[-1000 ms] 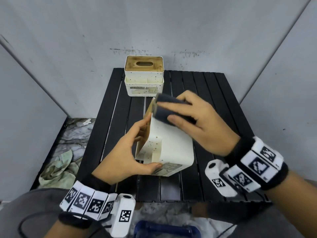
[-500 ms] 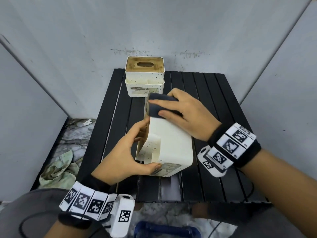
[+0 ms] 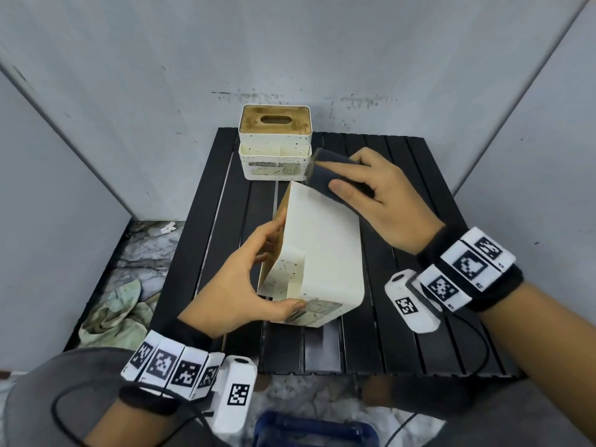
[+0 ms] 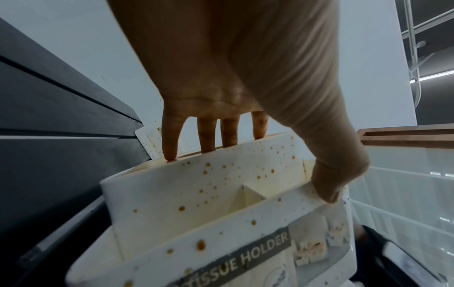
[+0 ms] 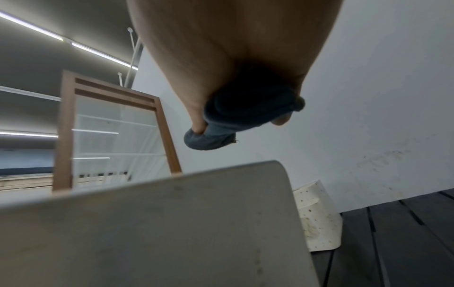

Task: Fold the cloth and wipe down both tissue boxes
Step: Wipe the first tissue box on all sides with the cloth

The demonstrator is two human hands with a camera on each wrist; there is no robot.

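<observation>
While the cream speckled plastic tissue box (image 3: 319, 253) lies tipped on its side in the middle of the black slatted counter (image 3: 419, 195), the left hand (image 3: 238, 285) has it firmly in its grasp, thumb pinned along the near lower edge and fingers hooked over the brown top face on the left. The left wrist view shows it plainly: four fingertips (image 4: 169, 153) vanish behind the box's speckled wall, and the thumb presses the front lip above the grey "TISSUE HOLDER" label (image 4: 236, 260).

Up at the far end, the right hand (image 3: 383, 201) is wrapped round the folded dark blue-grey cloth (image 3: 325, 175), thumb across its front and fingers on top, and the wad sits right at the far upper corner of the tipped box. From the right wrist view the cloth (image 5: 236, 124) bulges out of the curled fingers just above the box's smooth pale side (image 5: 159, 223); whether it is touching that surface cannot be told.

At the back of the counter, close to the grey wall, stands the second cream speckled tissue box with a wooden slotted lid (image 3: 275, 137), upright and well apart from both hands. A crumpled pale green rag (image 3: 113, 314) lies on the floor to the left.
</observation>
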